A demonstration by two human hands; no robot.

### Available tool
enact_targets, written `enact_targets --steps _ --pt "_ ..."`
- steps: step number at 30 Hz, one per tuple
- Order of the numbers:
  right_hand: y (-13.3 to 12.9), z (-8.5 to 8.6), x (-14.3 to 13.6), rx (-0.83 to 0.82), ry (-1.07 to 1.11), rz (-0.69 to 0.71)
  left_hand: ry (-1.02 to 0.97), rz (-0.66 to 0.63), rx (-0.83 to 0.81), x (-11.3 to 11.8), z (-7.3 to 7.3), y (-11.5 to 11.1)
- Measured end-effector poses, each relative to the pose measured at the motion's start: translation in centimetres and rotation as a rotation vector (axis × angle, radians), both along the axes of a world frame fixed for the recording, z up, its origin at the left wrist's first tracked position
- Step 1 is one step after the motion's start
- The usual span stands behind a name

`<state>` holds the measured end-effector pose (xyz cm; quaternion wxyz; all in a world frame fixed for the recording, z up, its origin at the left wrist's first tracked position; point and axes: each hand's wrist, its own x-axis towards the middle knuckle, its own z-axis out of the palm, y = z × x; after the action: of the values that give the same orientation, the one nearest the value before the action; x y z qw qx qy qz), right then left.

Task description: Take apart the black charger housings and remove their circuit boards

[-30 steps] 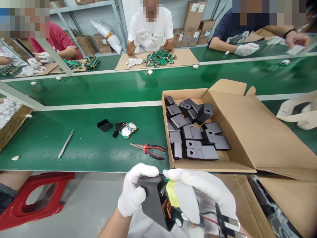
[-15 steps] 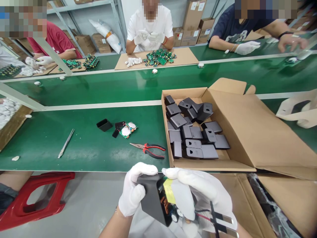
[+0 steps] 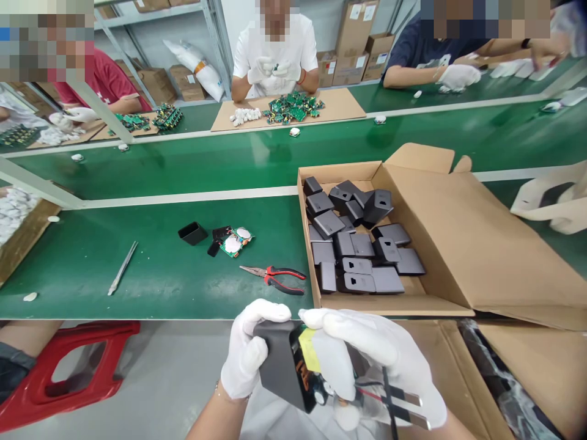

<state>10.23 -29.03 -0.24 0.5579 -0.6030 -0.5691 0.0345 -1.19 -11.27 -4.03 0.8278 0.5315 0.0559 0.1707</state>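
Note:
My left hand, in a white glove, grips a dark grey casing by its closed end. White-gloved too, my right hand holds a circuit assembly with white and yellow covering, partly inside the casing's open end. Red and black wires and a part with two metal prongs show below my right fingers. On the green bench lie pliers with red and black handles, tweezers, an upright-tilted black casing and a green circuit board with white pads.
An open cardboard box on the right holds several dark casings. Across the green belt, which carries small white-topped parts, people in gloves sit at work. A red stool stands at lower left.
The circuit assembly sits slightly deeper in the casing, and the pronged part has shifted a little. Small parts on the belt have moved right. Across the belt, the people's hands have shifted.

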Motion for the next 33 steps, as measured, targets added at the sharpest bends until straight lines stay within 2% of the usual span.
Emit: enact_targets --steps 4,8,14,19,25,29,33 --pt "0.9 1.4 0.2 0.170 0.102 0.125 0.020 0.019 0.010 0.0 0.2 -0.1" --pt "0.9 2.1 0.1 0.108 0.101 0.071 0.027 0.016 -0.039 0.2 0.4 -0.5" --pt "0.2 2.0 0.1 0.039 0.020 -0.007 0.032 0.016 -0.092 0.2 0.2 -0.9" --pt "0.6 2.8 0.1 0.054 0.028 0.039 0.003 -0.011 -0.069 0.1 0.0 -0.9" --pt "1.2 4.5 -0.2 0.044 0.046 0.041 -0.006 0.048 -0.073 0.1 -0.5 -1.1" --pt "1.2 4.8 -0.4 0.050 0.058 0.006 -0.009 0.025 -0.048 0.0 -0.5 -0.8" --pt "1.4 4.7 -0.2 0.042 0.067 0.032 -0.003 0.009 -0.032 0.0 -0.7 -0.6"
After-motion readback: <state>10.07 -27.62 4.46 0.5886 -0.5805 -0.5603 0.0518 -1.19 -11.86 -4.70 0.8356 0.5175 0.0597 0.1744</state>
